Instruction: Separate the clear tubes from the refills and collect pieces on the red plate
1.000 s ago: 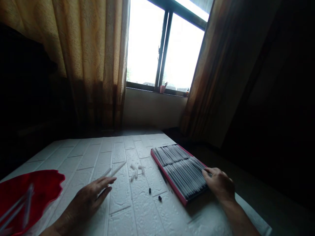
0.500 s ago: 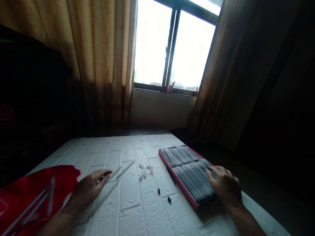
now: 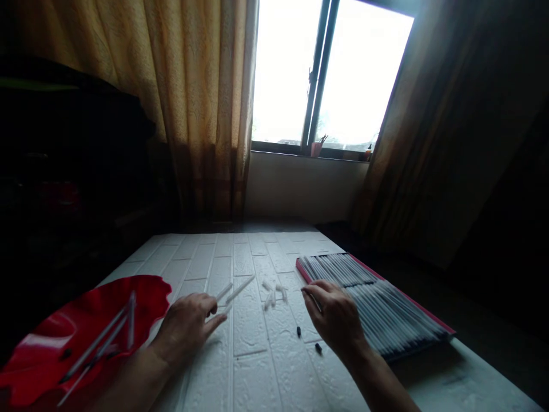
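Observation:
My left hand [image 3: 189, 323] is low over the white table, thumb and forefinger apart, beside clear plastic tubes [image 3: 240, 289]. One tube runs partly beneath the hand; I see nothing gripped. My right hand [image 3: 337, 315] hovers at the left edge of a red-rimmed box [image 3: 302, 270], its fingertips pressed together. Whatever they may hold is too small to make out. Rows of slim, clear-barrelled pens [image 3: 390, 317] fill the box, partly covered by the right hand. Short clear pieces [image 3: 273, 294] lie between the hands, with two small black caps [image 3: 299, 331] nearer me.
A red wavy-rimmed bowl [image 3: 38, 343] at the left holds several pen-like tubes [image 3: 103, 340]. The table [image 3: 251, 337] has a white brick pattern. Behind it are a curtain [image 3: 201, 103] and a window with a small cup [image 3: 316, 149] on its sill.
My right hand has moved left from above the pens to the box's left edge. My left hand has shifted slightly right and its thumb and forefinger have spread. The camera view has turned a little left.

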{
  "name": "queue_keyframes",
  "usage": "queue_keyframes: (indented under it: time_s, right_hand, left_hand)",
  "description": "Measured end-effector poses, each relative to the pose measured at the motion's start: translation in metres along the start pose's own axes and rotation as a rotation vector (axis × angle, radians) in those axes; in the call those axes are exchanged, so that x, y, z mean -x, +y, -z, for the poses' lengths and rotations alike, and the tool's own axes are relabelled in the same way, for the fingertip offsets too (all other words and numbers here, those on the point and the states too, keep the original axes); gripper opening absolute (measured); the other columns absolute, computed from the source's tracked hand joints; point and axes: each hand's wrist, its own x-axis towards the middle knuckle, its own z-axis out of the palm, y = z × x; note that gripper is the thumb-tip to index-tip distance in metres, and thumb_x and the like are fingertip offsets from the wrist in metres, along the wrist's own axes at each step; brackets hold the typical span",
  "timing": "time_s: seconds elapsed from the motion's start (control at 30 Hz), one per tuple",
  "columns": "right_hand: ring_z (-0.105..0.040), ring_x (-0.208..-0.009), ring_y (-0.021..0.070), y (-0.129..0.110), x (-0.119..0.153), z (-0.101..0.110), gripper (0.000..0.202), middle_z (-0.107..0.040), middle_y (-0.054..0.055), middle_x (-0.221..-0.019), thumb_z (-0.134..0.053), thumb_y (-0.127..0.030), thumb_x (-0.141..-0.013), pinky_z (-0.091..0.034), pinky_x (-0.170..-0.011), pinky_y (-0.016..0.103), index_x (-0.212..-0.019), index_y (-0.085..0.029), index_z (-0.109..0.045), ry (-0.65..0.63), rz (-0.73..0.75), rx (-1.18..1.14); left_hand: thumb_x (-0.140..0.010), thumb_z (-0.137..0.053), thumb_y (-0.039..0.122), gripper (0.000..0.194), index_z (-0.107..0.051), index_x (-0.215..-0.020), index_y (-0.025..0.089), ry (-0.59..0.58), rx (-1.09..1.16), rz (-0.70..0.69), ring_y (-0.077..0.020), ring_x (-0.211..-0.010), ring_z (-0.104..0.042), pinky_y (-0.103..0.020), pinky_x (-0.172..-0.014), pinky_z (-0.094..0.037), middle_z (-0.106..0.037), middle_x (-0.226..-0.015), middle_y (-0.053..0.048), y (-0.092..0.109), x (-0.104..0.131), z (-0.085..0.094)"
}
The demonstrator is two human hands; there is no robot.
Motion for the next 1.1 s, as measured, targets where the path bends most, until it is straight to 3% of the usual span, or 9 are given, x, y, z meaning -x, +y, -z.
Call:
queue_keyframes:
  time_s: [0.23,0.37,0.5,0.6,0.7,0.83,0.93,1.1]
  right_hand:
    - [-0.063,-0.084,0.0192,0.000,0.010,-0.010,0.022,-0.068,0.005,-0.090,-0.048,-0.025,-0.089,-0.042,-0.074,0.027,-0.087,-0.021,-0.070,-0.180,-0.097,-0.071]
    - [-0.064,-0.081,0.0181,0.002,0.012,-0.009,0.023,-0.069,0.004,-0.090,-0.048,-0.025,-0.089,-0.043,-0.071,0.026,-0.088,-0.021,-0.070,-0.271,-0.145,-0.088]
    - [-0.064,-0.077,0.0169,-0.001,0.000,-0.009,0.023,-0.069,0.004,-0.086,-0.049,-0.025,-0.088,-0.042,-0.068,0.025,-0.085,-0.022,-0.072,-0.313,-0.124,-0.070]
    - [-0.065,-0.076,0.0167,-0.005,-0.017,-0.010,0.023,-0.070,0.004,-0.085,-0.050,-0.025,-0.088,-0.041,-0.067,0.025,-0.084,-0.022,-0.072,-0.296,-0.097,-0.054]
    - [-0.064,-0.072,0.0165,-0.006,-0.035,-0.010,0.023,-0.071,0.004,-0.082,-0.051,-0.028,-0.087,-0.040,-0.063,0.024,-0.081,-0.022,-0.073,-0.237,-0.122,-0.059]
    - [-0.064,-0.067,0.0159,0.000,-0.048,-0.007,0.026,-0.072,0.005,-0.085,-0.050,-0.034,-0.086,-0.042,-0.060,0.024,-0.084,-0.021,-0.073,-0.056,-0.202,-0.215]
    - [-0.065,-0.070,0.0179,0.006,-0.044,-0.006,0.028,-0.073,0.007,-0.087,-0.049,-0.035,-0.084,-0.046,-0.062,0.025,-0.087,-0.019,-0.072,-0.002,-0.258,-0.285]
    - [-0.068,-0.076,0.0195,0.019,-0.018,0.001,0.028,-0.074,0.007,-0.090,-0.048,-0.033,-0.085,-0.049,-0.067,0.026,-0.095,-0.019,-0.071,-0.109,-0.307,-0.255]
  left_hand:
    - [-0.085,-0.050,0.027,0.015,-0.062,-0.082,0.020,-0.095,-0.022,0.027,-0.0213,-0.083,-0.065,-0.031,-0.074,-0.047,-0.067,-0.086,-0.005,0.010,0.003,-0.006]
    - [-0.089,-0.044,0.025,0.016,-0.059,-0.087,0.021,-0.076,0.044,0.013,-0.0196,-0.084,-0.066,-0.029,-0.073,-0.047,-0.068,-0.091,-0.004,0.010,0.001,-0.007]
    - [-0.091,-0.038,0.030,0.019,-0.056,-0.094,0.024,-0.040,0.238,-0.017,-0.0181,-0.075,-0.067,-0.026,-0.066,-0.046,-0.069,-0.082,-0.002,0.010,-0.001,-0.014]
    - [-0.090,-0.037,0.032,0.026,-0.053,-0.109,0.024,-0.010,0.521,-0.032,-0.0175,-0.068,-0.066,-0.027,-0.064,-0.047,-0.068,-0.074,0.000,0.011,-0.003,-0.019]
    - [-0.086,-0.045,0.042,0.038,-0.052,-0.118,0.022,-0.016,0.910,0.106,-0.0165,-0.062,-0.063,-0.025,-0.053,-0.047,-0.066,-0.076,-0.001,0.013,-0.004,-0.021]
    - [-0.076,-0.060,0.049,0.045,-0.059,-0.110,0.018,0.001,1.373,0.379,-0.0159,-0.062,-0.063,-0.023,-0.047,-0.045,-0.066,-0.088,-0.006,0.014,-0.007,-0.018]
    - [-0.070,-0.068,0.045,0.043,-0.062,-0.103,0.019,0.049,1.480,0.478,-0.0154,-0.061,-0.064,-0.023,-0.049,-0.046,-0.068,-0.089,-0.006,0.012,-0.010,-0.016]
    - [-0.067,-0.071,0.042,0.045,-0.061,-0.103,0.018,0.120,1.488,0.513,-0.0142,-0.056,-0.062,-0.021,-0.045,-0.044,-0.067,-0.083,-0.004,0.007,-0.014,-0.018]
